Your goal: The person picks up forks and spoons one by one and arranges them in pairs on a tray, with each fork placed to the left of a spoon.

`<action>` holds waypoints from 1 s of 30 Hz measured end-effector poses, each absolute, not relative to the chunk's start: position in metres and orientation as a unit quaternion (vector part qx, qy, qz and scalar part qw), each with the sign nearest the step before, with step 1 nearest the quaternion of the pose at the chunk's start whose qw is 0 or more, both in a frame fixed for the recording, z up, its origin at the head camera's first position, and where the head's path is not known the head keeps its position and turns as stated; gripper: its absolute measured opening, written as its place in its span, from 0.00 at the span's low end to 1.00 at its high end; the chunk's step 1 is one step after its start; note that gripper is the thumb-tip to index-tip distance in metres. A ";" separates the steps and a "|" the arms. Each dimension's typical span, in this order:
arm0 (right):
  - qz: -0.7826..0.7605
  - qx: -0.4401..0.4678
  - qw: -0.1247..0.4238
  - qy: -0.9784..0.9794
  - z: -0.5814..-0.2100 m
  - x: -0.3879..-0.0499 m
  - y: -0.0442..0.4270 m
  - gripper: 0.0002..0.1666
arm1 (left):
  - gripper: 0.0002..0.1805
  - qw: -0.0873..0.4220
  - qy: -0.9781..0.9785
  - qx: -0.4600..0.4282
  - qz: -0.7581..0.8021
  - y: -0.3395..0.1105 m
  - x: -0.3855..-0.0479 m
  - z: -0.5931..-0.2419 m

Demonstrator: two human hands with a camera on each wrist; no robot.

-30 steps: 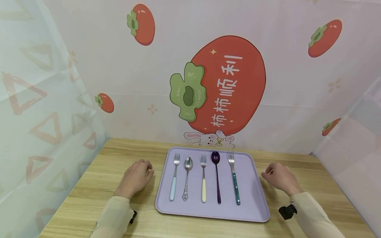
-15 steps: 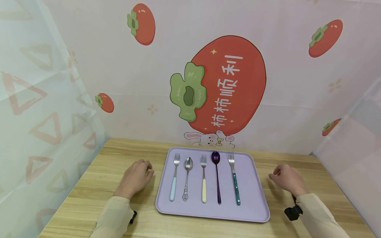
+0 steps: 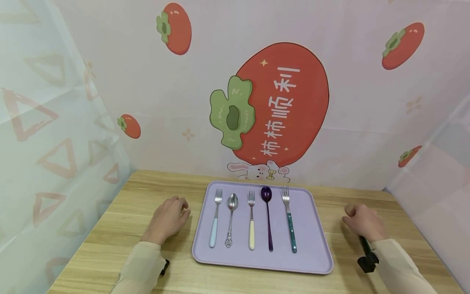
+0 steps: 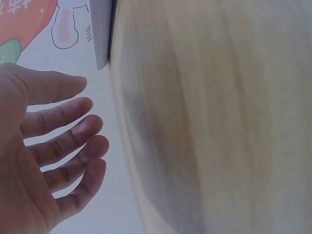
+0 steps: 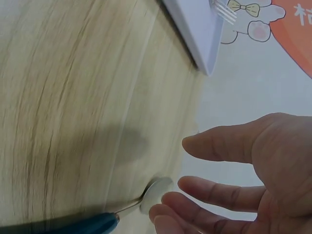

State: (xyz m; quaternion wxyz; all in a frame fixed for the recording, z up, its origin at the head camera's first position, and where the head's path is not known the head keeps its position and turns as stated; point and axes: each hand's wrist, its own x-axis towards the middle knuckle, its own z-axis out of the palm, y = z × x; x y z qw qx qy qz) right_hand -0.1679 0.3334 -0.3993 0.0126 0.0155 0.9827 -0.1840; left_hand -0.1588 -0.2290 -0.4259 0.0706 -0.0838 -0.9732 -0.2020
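My left hand [image 3: 168,218] hovers over the table left of a lilac tray [image 3: 308,261]. In the left wrist view its fingers [image 4: 68,144] are loosely bent, with nothing between them. To the right of the tray, my right hand [image 3: 365,220] is above a spoon with a dark green handle [image 5: 92,225]. The right wrist view shows the spoon's bowl [image 5: 157,191] close to the fingertips, thumb and fingers apart; I cannot tell whether they touch it. From the head view, the hand hides much of this spoon.
On the tray lie a light blue-handled fork [image 3: 213,232], a silver spoon [image 3: 230,218], a cream-handled fork [image 3: 251,234], a purple spoon [image 3: 268,216] and a green-handled fork [image 3: 291,228]. A printed cloth [image 3: 176,159] stands behind the wooden table [image 3: 110,228].
My right hand has shifted right, away from the tray, and more of the dark green handle shows beneath its wrist. The left hand and the cutlery on the tray stay put.
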 end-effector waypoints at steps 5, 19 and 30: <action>-0.161 0.071 0.053 0.983 -0.395 -0.170 0.339 0.19 | 0.07 0.073 -0.973 -0.087 -0.202 -0.229 -0.160 -0.425; -0.146 0.094 0.085 0.981 -0.400 -0.173 0.348 0.16 | 0.06 0.072 -0.972 -0.085 -0.205 -0.226 -0.160 -0.422; -0.143 0.093 0.076 0.982 -0.405 -0.171 0.352 0.13 | 0.06 0.064 -0.974 -0.082 -0.201 -0.227 -0.157 -0.422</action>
